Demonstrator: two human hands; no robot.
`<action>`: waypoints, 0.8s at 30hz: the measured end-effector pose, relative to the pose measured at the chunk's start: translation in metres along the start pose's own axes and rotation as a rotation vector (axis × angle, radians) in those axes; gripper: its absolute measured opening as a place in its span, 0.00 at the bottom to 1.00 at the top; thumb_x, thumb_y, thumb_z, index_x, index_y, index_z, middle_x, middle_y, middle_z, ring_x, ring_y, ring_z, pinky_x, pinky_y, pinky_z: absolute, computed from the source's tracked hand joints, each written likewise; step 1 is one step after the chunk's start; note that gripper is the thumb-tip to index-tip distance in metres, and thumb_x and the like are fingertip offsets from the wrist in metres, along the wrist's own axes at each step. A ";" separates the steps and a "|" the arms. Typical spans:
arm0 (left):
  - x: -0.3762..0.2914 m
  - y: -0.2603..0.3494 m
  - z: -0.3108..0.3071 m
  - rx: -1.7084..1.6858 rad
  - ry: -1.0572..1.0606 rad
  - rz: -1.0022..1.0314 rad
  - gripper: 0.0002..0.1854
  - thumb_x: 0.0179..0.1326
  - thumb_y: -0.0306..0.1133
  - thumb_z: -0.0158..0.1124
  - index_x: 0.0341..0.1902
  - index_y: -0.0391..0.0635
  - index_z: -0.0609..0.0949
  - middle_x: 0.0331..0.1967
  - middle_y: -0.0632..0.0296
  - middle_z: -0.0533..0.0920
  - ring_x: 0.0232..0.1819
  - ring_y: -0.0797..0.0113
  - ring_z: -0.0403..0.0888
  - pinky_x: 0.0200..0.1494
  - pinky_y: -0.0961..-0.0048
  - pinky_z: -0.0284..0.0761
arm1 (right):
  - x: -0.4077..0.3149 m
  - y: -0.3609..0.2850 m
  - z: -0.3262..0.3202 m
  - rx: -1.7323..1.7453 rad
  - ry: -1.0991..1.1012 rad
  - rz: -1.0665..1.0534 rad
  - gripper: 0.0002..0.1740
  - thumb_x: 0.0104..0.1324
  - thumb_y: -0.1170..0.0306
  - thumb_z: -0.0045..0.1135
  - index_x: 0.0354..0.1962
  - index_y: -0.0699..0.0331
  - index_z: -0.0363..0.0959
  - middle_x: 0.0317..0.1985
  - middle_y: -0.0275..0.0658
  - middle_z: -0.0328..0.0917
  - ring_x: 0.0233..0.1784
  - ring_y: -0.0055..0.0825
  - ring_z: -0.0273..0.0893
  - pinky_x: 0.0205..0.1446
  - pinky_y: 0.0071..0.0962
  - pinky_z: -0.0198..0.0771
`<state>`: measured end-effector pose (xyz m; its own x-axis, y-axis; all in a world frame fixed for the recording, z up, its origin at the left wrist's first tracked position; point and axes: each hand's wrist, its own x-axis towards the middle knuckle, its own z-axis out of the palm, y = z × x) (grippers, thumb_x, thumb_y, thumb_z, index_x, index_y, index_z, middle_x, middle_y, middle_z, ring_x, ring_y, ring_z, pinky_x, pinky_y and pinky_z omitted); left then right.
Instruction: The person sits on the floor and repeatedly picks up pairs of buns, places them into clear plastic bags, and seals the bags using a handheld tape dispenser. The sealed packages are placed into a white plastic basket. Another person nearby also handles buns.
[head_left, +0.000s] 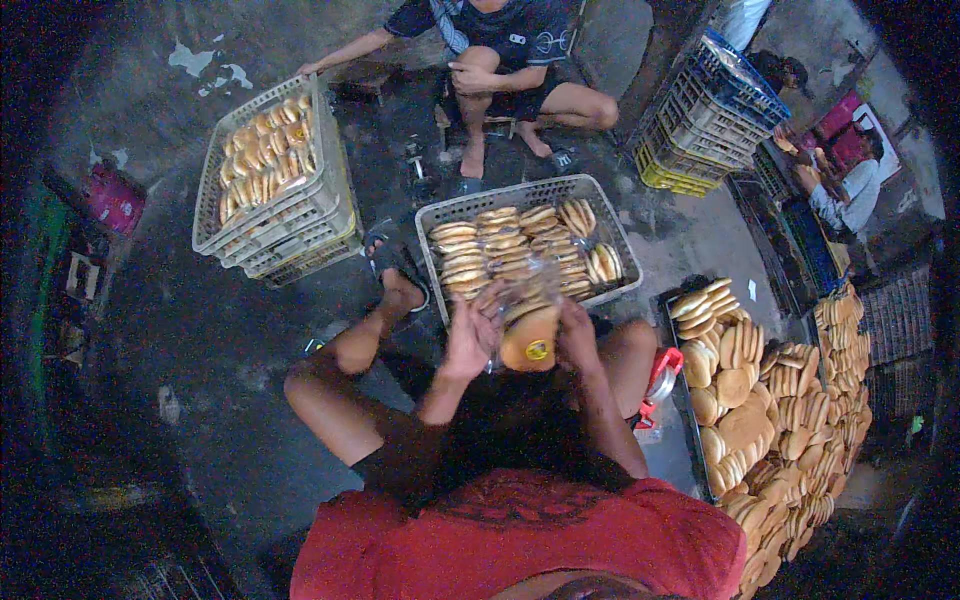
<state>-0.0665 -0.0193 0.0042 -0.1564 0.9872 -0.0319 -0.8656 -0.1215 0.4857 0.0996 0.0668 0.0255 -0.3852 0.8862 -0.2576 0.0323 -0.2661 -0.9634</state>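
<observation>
A clear plastic bag of flat round bread (529, 341) with a yellow round label is held up before me. My left hand (472, 335) grips its left side, the fingers blurred. On the other side my right hand (577, 335) has hold of the bag's edge, its fingertips partly hidden. Just beyond lies a grey plastic crate (634, 281) with rows of bagged bread (501, 234) inside; the bag and hands cover part of its near edge.
Loose bread (742, 390) is heaped at my right, beside a red tape dispenser (661, 386). Stacked crates (330, 202) of bread stand at left, more crates (697, 124) at back right. A person (510, 67) sits opposite, one hand on the left stack; others are at far right.
</observation>
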 end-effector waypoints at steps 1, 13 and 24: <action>-0.002 0.006 0.003 -0.129 -0.115 -0.013 0.41 0.69 0.65 0.38 0.70 0.40 0.63 0.66 0.53 0.69 0.66 0.61 0.66 0.67 0.64 0.63 | -0.002 -0.007 -0.003 0.367 0.050 0.091 0.15 0.74 0.65 0.43 0.40 0.67 0.75 0.29 0.31 0.78 0.34 0.23 0.76 0.40 0.29 0.74; -0.024 0.028 0.045 -0.021 -0.055 -0.003 0.22 0.67 0.40 0.58 0.57 0.36 0.77 0.50 0.61 0.81 0.51 0.69 0.78 0.57 0.71 0.72 | -0.021 -0.030 0.018 -0.299 -0.015 -0.307 0.20 0.72 0.61 0.47 0.37 0.73 0.75 0.31 0.49 0.78 0.35 0.39 0.75 0.43 0.36 0.70; -0.020 0.029 0.070 1.015 0.140 0.223 0.15 0.69 0.36 0.54 0.44 0.36 0.82 0.48 0.58 0.81 0.48 0.66 0.78 0.54 0.69 0.72 | -0.023 -0.009 0.012 -0.312 -0.126 -0.039 0.13 0.66 0.62 0.55 0.39 0.65 0.76 0.26 0.31 0.74 0.30 0.19 0.71 0.36 0.25 0.69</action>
<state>-0.0557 -0.0350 0.0802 -0.3733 0.9243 0.0794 -0.0151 -0.0917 0.9957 0.0972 0.0437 0.0407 -0.5017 0.8345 -0.2281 0.2888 -0.0869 -0.9534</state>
